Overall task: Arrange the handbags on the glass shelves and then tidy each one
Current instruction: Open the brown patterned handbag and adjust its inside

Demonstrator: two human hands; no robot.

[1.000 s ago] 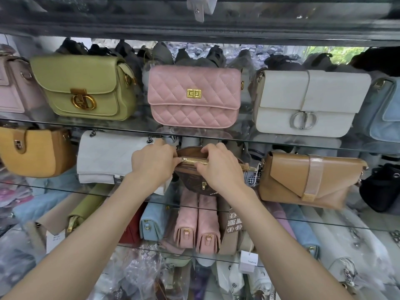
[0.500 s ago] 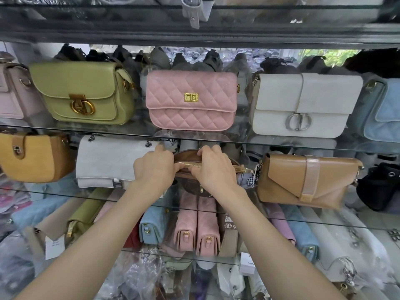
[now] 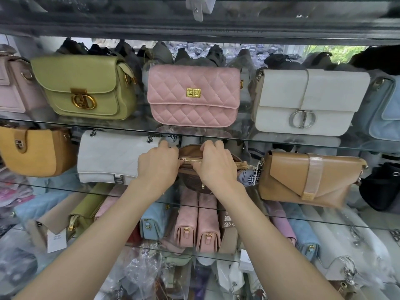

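A small brown handbag (image 3: 190,152) with a gold zipper sits on the middle glass shelf (image 3: 65,187), between a white quilted bag (image 3: 106,156) and a tan envelope bag (image 3: 303,178). My left hand (image 3: 158,163) grips its left end. My right hand (image 3: 216,165) closes over its top along the zipper. Most of the brown bag is hidden behind my hands. On the glass shelf above stand a green bag (image 3: 84,87), a pink quilted bag (image 3: 192,96) and a white bag (image 3: 307,102).
A mustard bag (image 3: 34,152) stands at the far left of the middle shelf and a black bag (image 3: 381,187) at the far right. Lower shelves hold several pink, blue and green bags standing on end, with plastic-wrapped stock underneath. A dark shelf edge (image 3: 194,29) runs overhead.
Both hands stay on the brown bag. My right hand has slid a little to the left along the zipper, nearer my left hand.
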